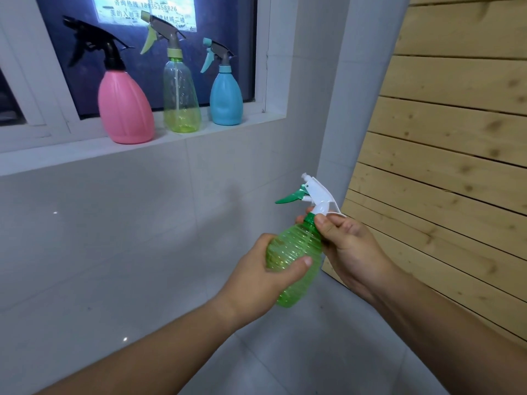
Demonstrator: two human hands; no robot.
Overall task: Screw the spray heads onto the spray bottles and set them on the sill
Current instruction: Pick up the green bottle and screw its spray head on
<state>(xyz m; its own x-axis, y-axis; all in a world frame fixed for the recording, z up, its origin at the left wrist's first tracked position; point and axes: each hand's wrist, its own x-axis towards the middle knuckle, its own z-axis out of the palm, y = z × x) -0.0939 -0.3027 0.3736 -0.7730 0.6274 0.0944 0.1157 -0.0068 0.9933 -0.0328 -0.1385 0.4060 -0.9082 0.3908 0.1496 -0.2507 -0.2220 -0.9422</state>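
My left hand [258,273] grips the ribbed body of a clear green spray bottle [296,252], held tilted in front of the tiled wall. Its white spray head [319,193] with a green trigger sits on the bottle's neck. My right hand [349,252] pinches the green collar at the neck with thumb and fingers. On the white sill [85,151] above stand three bottles with heads on: a pink bottle [124,109] with a black head, a clear yellow-green bottle [181,95] and a blue bottle [226,96].
A dark window [137,47] with a paper notice is behind the sill bottles. A white pillar [353,95] stands right of the sill. A slatted wooden panel [456,138] fills the right side, close behind my right hand. Sill surface shows to the right of the blue bottle.
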